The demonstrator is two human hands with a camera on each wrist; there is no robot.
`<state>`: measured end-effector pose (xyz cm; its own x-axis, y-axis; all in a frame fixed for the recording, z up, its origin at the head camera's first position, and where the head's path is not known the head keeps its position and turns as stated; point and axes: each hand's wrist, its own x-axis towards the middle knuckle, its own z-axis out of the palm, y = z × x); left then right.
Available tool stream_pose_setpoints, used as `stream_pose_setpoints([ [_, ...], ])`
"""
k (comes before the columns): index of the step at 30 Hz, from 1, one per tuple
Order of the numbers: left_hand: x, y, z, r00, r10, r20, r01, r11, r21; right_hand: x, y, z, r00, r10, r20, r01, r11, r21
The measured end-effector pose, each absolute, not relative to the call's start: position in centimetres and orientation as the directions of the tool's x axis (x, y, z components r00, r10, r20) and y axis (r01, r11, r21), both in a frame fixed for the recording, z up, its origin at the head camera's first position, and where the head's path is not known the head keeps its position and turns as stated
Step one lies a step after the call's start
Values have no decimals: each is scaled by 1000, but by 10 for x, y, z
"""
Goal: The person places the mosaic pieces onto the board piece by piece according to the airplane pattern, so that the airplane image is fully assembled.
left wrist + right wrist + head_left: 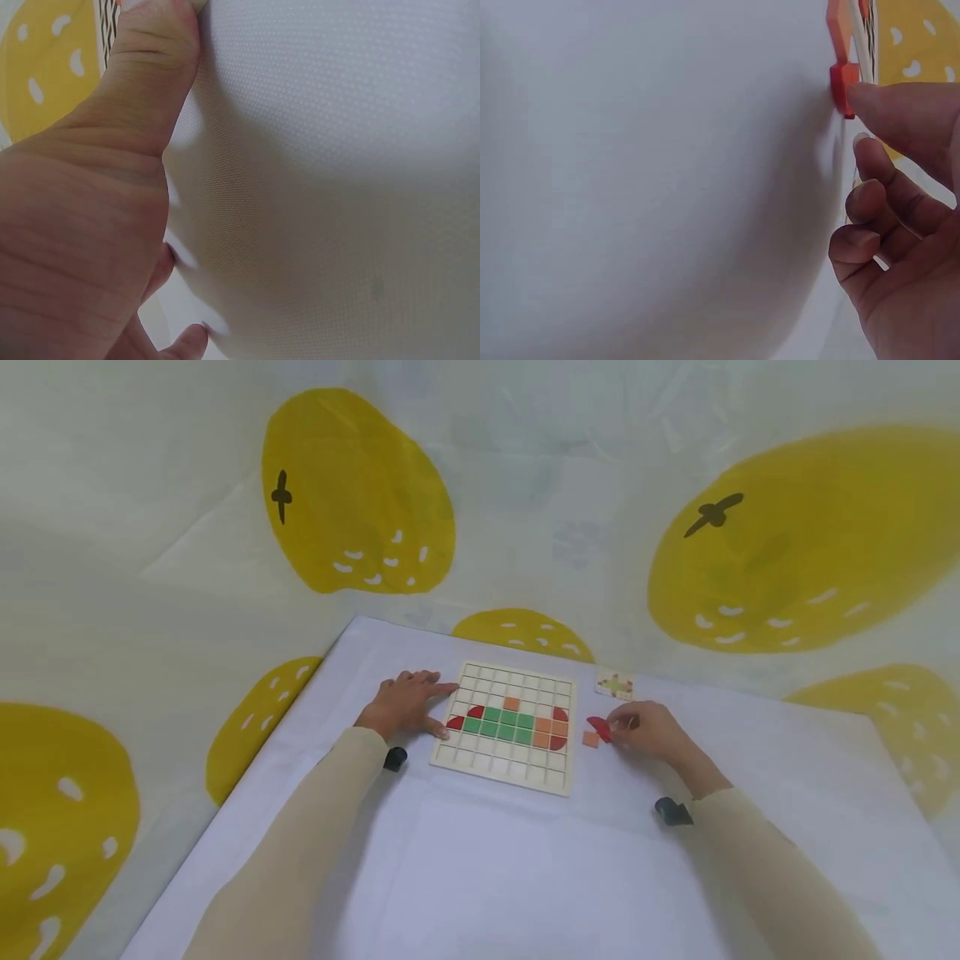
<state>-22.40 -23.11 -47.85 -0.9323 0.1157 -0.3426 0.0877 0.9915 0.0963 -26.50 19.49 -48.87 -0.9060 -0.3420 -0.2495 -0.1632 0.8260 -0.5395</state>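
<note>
In the head view my left hand (405, 703) lies with fingers spread at the left edge of a wooden grid board (498, 768); its thumb and index finger reach onto the border. Green squares (506, 725), orange squares (543, 732) and red rounded pieces (455, 722) fill some of the board's cells. To the board's right, my right hand (651, 732) pinches a red rounded piece (603, 735) low over the table. The right wrist view shows the thumb against this red piece (844, 88), other fingers curled below. A loose orange square (591, 739) lies beside it.
A small card with a coloured pattern (614, 683) lies beyond the right hand, near the table's back edge. White cloth covers the table (517, 868). Behind it hangs a pale sheet with large yellow fruit prints (360, 493). Dark devices (672, 812) sit by both wrists.
</note>
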Motion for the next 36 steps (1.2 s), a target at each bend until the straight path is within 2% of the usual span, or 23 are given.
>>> stream_pose_setpoints([
  [9, -225, -235, -486, -933, 104, -345, 68, 991, 114, -264, 196, -500, -897, -353, -268, -167, 829, -534],
  [18, -223, -236, -483, -934, 110, -340, 75, 991, 115, -256, 191, -495, -902, -313, -296, -137, 860, -491],
  [24, -225, -235, -482, -934, 101, -344, 65, 991, 116, -255, 188, -489, -903, -368, -221, -217, 835, -506],
  [29, -224, -234, -482, -933, 107, -344, 72, 991, 114, -258, 186, -488, -881, -410, -238, -240, 819, -522],
  [36, -222, -231, -477, -935, 119, -333, 83, 989, 120, -259, 182, -486, -863, -447, -238, -294, 825, -483],
])
